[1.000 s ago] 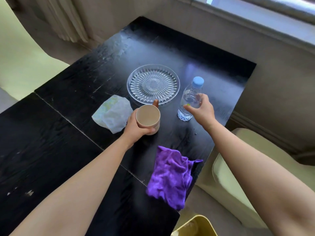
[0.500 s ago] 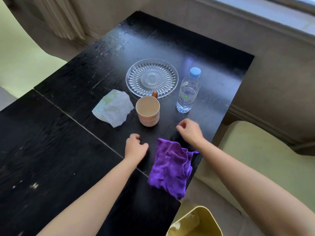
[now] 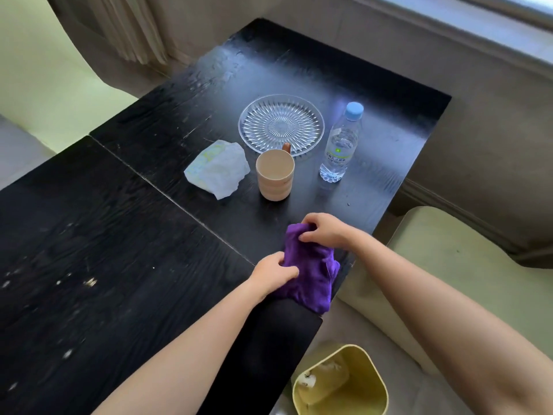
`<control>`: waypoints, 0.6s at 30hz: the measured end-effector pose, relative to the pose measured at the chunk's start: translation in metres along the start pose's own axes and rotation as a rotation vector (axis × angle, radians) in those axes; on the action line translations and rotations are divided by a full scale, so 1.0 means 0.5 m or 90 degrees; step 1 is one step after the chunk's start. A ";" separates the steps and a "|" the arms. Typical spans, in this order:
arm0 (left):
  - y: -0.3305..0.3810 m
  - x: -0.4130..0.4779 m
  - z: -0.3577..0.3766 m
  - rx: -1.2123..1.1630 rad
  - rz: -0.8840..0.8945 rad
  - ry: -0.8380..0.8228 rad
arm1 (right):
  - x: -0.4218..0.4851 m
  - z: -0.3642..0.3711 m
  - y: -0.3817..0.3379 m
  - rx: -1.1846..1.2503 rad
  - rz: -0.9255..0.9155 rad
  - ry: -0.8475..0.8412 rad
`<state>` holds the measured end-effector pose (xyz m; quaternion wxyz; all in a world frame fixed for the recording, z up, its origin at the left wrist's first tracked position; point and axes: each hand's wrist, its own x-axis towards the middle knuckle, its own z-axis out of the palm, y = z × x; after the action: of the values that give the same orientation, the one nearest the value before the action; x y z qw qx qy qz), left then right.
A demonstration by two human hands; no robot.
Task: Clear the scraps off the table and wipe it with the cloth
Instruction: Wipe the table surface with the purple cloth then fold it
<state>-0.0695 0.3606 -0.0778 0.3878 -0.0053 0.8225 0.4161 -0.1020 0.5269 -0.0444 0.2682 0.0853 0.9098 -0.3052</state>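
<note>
A purple cloth [image 3: 308, 277] lies bunched at the near right edge of the black table [image 3: 119, 235], partly hanging over it. My left hand [image 3: 273, 274] pinches the cloth's left side. My right hand [image 3: 324, 230] grips its far top corner. A crumpled white wrapper [image 3: 218, 169] lies on the table beyond my hands, left of the cup. White crumbs dot the table's near left part.
A beige cup [image 3: 274, 175], a clear glass plate [image 3: 281, 125] and a water bottle [image 3: 341, 145] with a blue cap stand past the cloth. A yellow bin [image 3: 359, 384] with scraps inside sits on the floor below the table's right edge. Pale green chairs flank the table.
My left hand let go of the cup and my right hand left the bottle. Both drew back toward me and took hold of the purple cloth.
</note>
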 end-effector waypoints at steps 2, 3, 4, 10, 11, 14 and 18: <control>-0.003 -0.037 -0.016 -0.066 0.051 0.027 | -0.032 -0.015 -0.009 0.063 -0.036 0.000; -0.006 -0.058 -0.026 -0.092 0.076 0.044 | -0.049 -0.020 -0.016 0.094 -0.059 0.000; -0.010 -0.083 -0.038 -0.103 0.102 0.060 | -0.068 -0.022 -0.025 0.116 -0.084 0.005; -0.090 -0.274 -0.090 -0.123 0.213 0.114 | -0.193 0.037 -0.106 0.200 -0.200 0.054; -0.114 -0.310 -0.093 -0.135 0.213 0.122 | -0.218 0.058 -0.117 0.240 -0.210 0.043; -0.207 -0.416 -0.085 -0.189 0.181 0.156 | -0.287 0.147 -0.140 0.311 -0.228 0.037; -0.344 -0.533 -0.040 -0.382 0.102 0.200 | -0.360 0.299 -0.163 0.251 -0.249 0.050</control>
<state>0.1609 0.1508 -0.0166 0.2037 -0.1185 0.7112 0.6623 0.0889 0.3734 -0.0059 0.1471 -0.0293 0.8418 -0.5186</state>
